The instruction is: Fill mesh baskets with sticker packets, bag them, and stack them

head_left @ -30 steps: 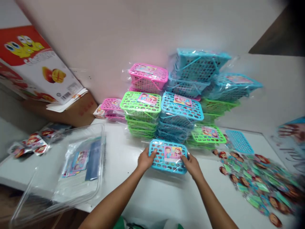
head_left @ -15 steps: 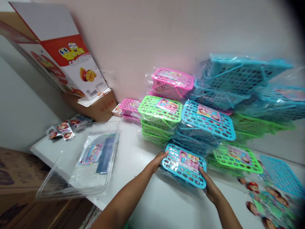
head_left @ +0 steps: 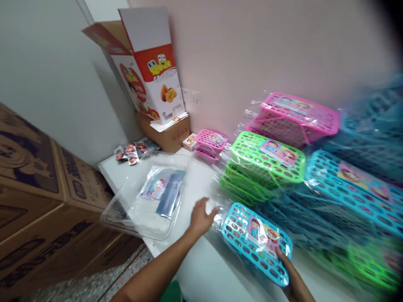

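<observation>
Gripped at one end by the right hand (head_left: 291, 273), thumb on top, the blue basket (head_left: 255, 251) likely needed level support; the left hand (head_left: 200, 217), fingers parted, perhaps touched wrap (head_left: 221, 216).

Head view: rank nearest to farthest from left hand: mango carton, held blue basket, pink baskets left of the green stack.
1. Blue basket: just right of the left hand.
2. Pink baskets: farther back.
3. Mango carton: far back left.

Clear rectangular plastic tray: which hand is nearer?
Left. The left hand is between the tray and the bagged blue perforated plastic basket, apart from the tray. The right hand is farther off, holding the basket's end opposite the tray.
</observation>
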